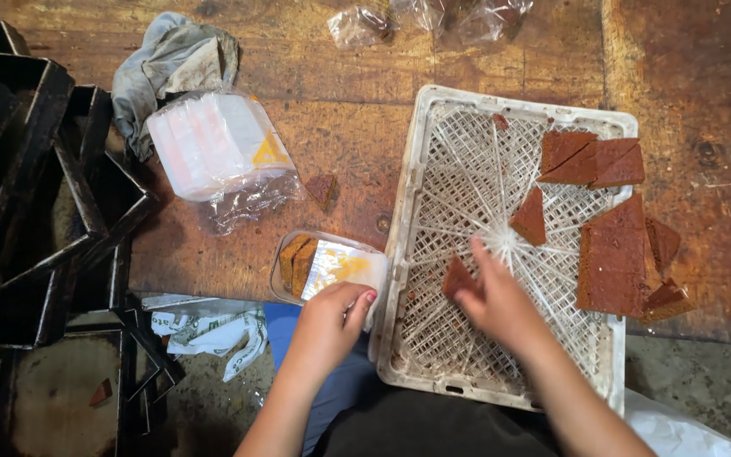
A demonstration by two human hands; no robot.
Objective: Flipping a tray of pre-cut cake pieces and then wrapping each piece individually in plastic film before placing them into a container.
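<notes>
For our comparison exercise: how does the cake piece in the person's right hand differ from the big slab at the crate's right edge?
The triangular piece is small and pinched in the right hand; the slab is large, roughly rectangular, lying untouched. The piece is over the white crate's middle; the slab rests at its rim. Both are reddish-brown.

We see a warm, rather dim light that is strongest on the worktop [315, 161] in the middle, while the left side falls into dark shadow, a plastic bag [217, 144] shows soft glare, and the whole view looks slightly soft.
</notes>
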